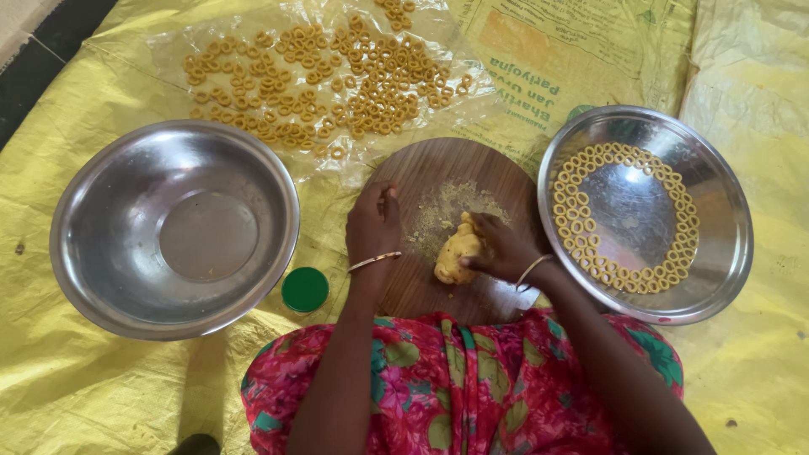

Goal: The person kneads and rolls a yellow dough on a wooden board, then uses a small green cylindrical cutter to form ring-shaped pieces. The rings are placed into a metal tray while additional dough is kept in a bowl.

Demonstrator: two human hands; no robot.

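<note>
Item, left of the round wooden board (438, 177): an empty steel bowl (101, 244) and a green lid (305, 289). On the board: my left hand (373, 226) is resting flat, fingers loosely spread, holding nothing. My right hand (499, 247) is pinching the dough lump (455, 253) at centre; I judge ring-shaping is underway. Right of the board: a steel plate (716, 253) carrying dough rings (581, 236).

Yellow dough (456, 251) on a brown wooden board (438, 181), a green lid (305, 289), a pink dress (472, 379) (floral green).
</note>
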